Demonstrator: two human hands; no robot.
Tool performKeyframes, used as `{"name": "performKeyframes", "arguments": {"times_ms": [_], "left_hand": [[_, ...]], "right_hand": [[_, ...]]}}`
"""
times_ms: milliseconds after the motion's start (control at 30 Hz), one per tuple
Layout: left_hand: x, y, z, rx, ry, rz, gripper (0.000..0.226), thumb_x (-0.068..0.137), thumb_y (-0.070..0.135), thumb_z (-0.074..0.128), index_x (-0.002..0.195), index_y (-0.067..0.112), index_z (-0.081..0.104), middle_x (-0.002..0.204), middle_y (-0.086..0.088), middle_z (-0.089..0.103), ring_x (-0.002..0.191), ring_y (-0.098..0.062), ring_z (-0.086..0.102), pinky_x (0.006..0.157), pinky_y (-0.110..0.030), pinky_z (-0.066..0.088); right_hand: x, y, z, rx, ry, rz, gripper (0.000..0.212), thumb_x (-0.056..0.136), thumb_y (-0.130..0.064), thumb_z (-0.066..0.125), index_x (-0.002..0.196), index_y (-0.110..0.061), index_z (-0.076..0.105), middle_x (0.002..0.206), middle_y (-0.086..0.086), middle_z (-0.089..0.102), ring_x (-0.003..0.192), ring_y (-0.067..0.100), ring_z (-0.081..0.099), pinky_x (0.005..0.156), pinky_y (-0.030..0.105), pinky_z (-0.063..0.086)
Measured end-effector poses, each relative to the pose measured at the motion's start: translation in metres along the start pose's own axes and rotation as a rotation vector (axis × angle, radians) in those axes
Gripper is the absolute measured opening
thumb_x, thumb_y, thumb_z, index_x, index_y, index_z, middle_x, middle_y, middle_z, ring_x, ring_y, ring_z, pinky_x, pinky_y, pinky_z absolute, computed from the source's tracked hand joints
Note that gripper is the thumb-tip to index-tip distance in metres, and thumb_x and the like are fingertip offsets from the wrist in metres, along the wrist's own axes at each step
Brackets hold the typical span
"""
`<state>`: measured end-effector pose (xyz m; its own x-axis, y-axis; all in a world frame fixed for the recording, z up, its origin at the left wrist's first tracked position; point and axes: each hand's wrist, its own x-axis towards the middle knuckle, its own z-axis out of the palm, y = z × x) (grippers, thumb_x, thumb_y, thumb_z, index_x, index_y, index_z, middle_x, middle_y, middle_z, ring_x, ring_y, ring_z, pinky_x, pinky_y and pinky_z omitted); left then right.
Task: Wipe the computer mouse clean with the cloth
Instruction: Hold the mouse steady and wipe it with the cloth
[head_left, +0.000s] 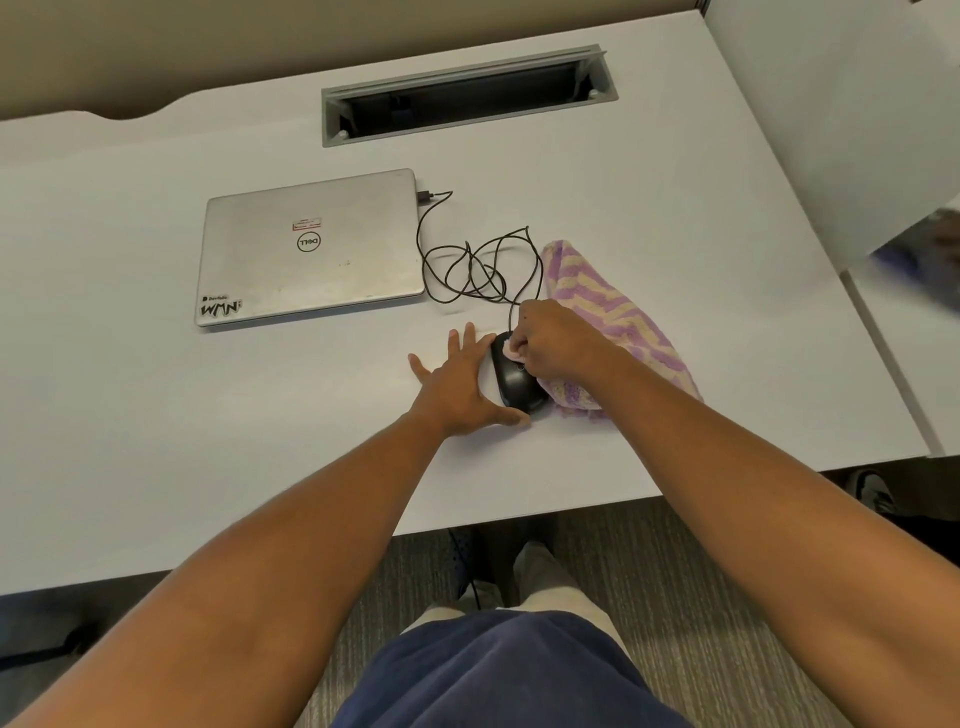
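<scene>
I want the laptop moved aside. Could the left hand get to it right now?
Probably yes: the left hand lies flat and empty beside the black mouse, with bare white desk up to the closed silver laptop.

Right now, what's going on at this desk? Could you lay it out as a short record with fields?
activity: wiping the mouse with a cloth
mouse: black, wired, on the white desk
cloth: purple and cream striped, one end bunched in the right hand
right hand: pressing the cloth onto the front of the mouse
left hand: open and flat on the desk, thumb against the mouse's near end
cable: loosely tangled, plugged into the laptop
laptop: silver, closed, behind the left hand
</scene>
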<state>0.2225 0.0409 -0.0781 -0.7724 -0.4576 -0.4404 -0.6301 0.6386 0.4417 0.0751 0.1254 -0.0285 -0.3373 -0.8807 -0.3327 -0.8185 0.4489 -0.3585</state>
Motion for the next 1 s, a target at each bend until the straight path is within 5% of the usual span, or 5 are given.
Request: {"name": "performKeyframes", "arguments": {"times_ms": [167,467,733,833,1000], "left_hand": [[-0.002,0.001,-0.001,0.0,-0.002,0.0,0.131,0.057,0.075,0.078,0.159,0.03,0.009,0.168,0.001,-0.008,0.153,-0.017,-0.013,0.112,-0.068,-0.016],[-0.001,0.001,-0.001,-0.011,-0.007,0.001,0.131,0.056,0.074,0.08,0.158,0.032,0.009,0.168,0.0,-0.008,0.153,-0.018,-0.014,0.112,-0.068,-0.017],[-0.002,0.001,-0.002,0.001,-0.012,-0.007,0.132,0.056,0.075,0.078,0.158,0.032,0.007,0.167,0.0,-0.009,0.153,-0.018,-0.014,0.112,-0.069,-0.016],[-0.002,0.002,-0.002,-0.005,-0.013,-0.006,0.131,0.056,0.075,0.079,0.158,0.032,0.008,0.168,0.0,-0.009,0.153,-0.018,-0.014,0.112,-0.068,-0.017],[-0.003,0.002,-0.003,-0.009,-0.014,-0.002,0.132,0.056,0.074,0.079,0.158,0.032,0.008,0.168,0.0,-0.008,0.153,-0.019,-0.014,0.112,-0.069,-0.016]], "right_hand": [[-0.01,0.007,-0.01,0.09,-0.067,-0.09,0.021,0.088,-0.007,0.06,0.1,-0.011,0.077,0.104,0.002,0.06,0.098,0.017,0.056,0.083,0.032,0.051],[-0.004,0.022,-0.01,0.047,-0.003,0.039,0.023,0.085,-0.006,0.062,0.101,-0.012,0.076,0.106,0.005,0.067,0.097,0.023,0.062,0.08,0.03,0.052],[0.001,0.012,0.0,0.223,0.056,0.037,0.021,0.085,-0.001,0.057,0.081,-0.008,0.076,0.082,0.005,0.061,0.079,0.021,0.058,0.072,0.034,0.05],[-0.004,0.018,-0.005,0.213,0.005,0.032,0.021,0.088,-0.008,0.06,0.103,-0.009,0.075,0.102,0.005,0.068,0.098,0.018,0.061,0.08,0.025,0.045],[0.006,0.012,-0.002,0.353,0.189,0.193,0.022,0.082,-0.003,0.059,0.093,-0.01,0.077,0.098,0.007,0.074,0.091,0.019,0.066,0.081,0.03,0.055]]}}
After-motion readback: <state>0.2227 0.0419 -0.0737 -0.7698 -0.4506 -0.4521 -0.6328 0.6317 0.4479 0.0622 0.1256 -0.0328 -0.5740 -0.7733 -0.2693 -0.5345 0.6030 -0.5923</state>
